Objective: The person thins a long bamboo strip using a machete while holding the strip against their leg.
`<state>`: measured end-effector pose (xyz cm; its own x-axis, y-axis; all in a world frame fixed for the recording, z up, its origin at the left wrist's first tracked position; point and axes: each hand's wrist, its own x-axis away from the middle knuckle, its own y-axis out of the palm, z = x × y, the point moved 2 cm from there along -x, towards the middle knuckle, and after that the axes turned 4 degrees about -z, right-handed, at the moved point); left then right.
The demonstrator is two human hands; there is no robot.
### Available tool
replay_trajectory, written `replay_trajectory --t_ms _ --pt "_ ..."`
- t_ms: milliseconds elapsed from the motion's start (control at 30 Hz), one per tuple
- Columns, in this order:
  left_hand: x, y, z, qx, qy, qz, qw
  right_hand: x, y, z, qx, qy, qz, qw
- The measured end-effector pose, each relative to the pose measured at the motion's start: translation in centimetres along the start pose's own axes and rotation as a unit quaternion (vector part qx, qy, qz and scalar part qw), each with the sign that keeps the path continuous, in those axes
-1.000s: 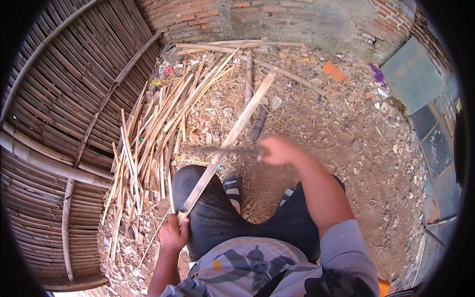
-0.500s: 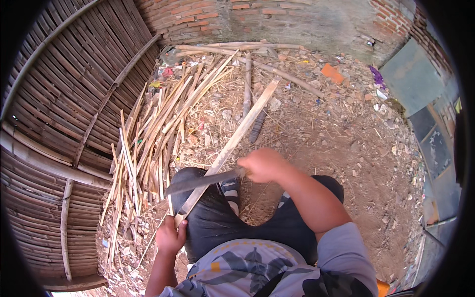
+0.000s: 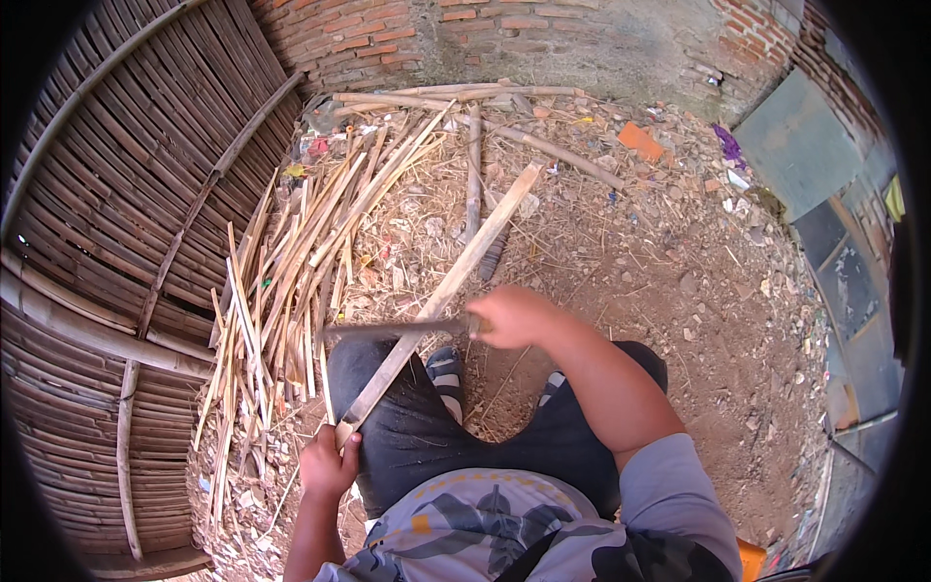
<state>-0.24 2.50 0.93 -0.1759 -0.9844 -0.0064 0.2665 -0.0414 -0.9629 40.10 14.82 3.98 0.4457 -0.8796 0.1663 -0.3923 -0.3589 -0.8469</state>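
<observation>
Left hand pinches pale strip; right hand grips knife across it, edge unclear; slipping could gash knee beneath.

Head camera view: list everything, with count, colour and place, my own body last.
Held strip: one, pale tan, slanting across centre
Blade: one, dark grey, crossing the strip
Loose strips: many, tan, piled at left
Poles: several, brownish, far side
Ridged piece: one, dark, partly behind the strip
Flat scrap: one, orange, upper right
Crumpled scrap: one, purple, upper right
Brick wall: one, red-grey, far side
Slatted wall: one, brown, left
Panels: several, grey, right
Stones and litter: many, mixed, centre and right
Footwear: two, dark striped, lower centre
Trousers: one pair, dark, below
Shirt: one, grey patterned, bottom
Left hand: one, bare, fingers on strip's end
Right hand: one, bare, fingers gripping blade
</observation>
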Motion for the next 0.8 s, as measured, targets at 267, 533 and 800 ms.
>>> replay_trajectory --t_ms 267,533,800 --pt "-0.2 -0.3 0.4 -0.001 -0.008 -0.016 1.0 0.7 -1.9 9.0 -0.134 0.196 0.128 0.963" --pt "0.0 0.2 0.2 0.005 -0.005 0.005 1.0 0.9 -1.5 -0.5 -0.037 0.03 -0.014 0.999" --pt "0.0 0.7 0.0 -0.005 0.004 0.019 1.0 1.7 -3.3 7.5 -0.169 0.197 0.067 0.963"
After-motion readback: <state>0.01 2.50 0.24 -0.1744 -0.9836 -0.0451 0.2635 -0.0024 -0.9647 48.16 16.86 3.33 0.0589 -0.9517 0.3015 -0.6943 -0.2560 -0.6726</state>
